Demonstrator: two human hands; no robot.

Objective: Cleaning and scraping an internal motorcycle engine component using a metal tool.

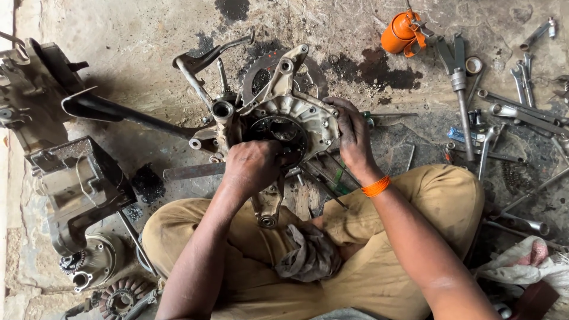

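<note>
— Down on the oily floor (148, 35), propped against the knees: engine crankcase (296, 118), cast metal, probably heavy, rigid, greasy.
— Best gripped by the rim and lugs?
— Likely. Right hand (354, 133) clasping the case edge; left hand (252, 166) pressed at the central opening, fingers hidden, grip unclear.

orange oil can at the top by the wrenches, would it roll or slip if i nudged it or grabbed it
The orange metal oil can with its lever handle lies on its side, so its round body would probably roll a little until the handle catches. It likely feels slick, given the dark oil stains on the concrete floor beside it. Probably rigid, not fragile.
</note>
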